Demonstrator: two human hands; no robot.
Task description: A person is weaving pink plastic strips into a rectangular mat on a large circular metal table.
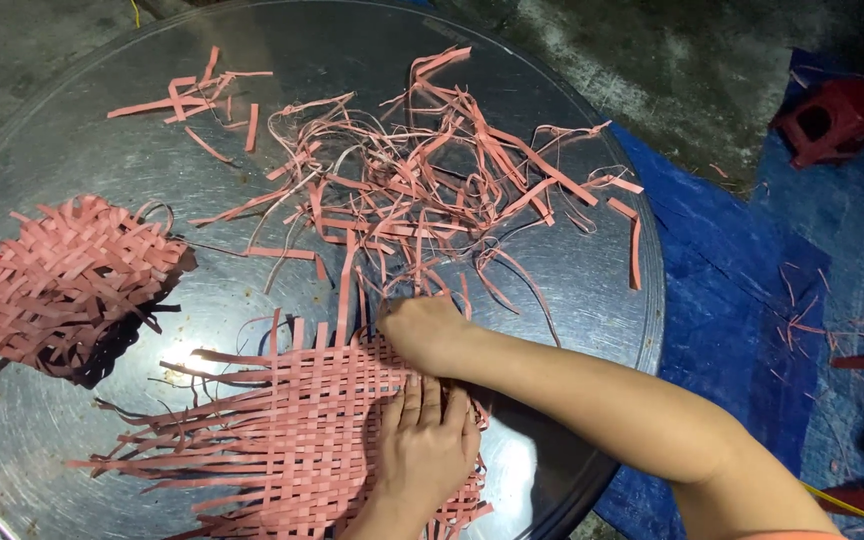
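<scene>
Left hand (424, 448) lies flat, fingers together, palm down on the half-woven mat of flat pink strips (292, 430), pinning it at 6 o'clock on the round shiny metal table (72, 150); nothing gripped, just pressing. Right hand (424, 330) is curled at the mat's 1 o'clock edge, fingers hidden, so can't tell how closed it is or whether it pinches a strip. Risks, my read: mat could slide on the slick metal if the palm lifts; edge weave could loosen where upright strip ends stand free; a strip could kink if tugged sideways. Mat looks tight in the middle, ragged at the left with long loose ends. Tangled heap of loose pink strips (422, 180) at 12, finished-looking woven pink piece (57, 280) at 9
</scene>
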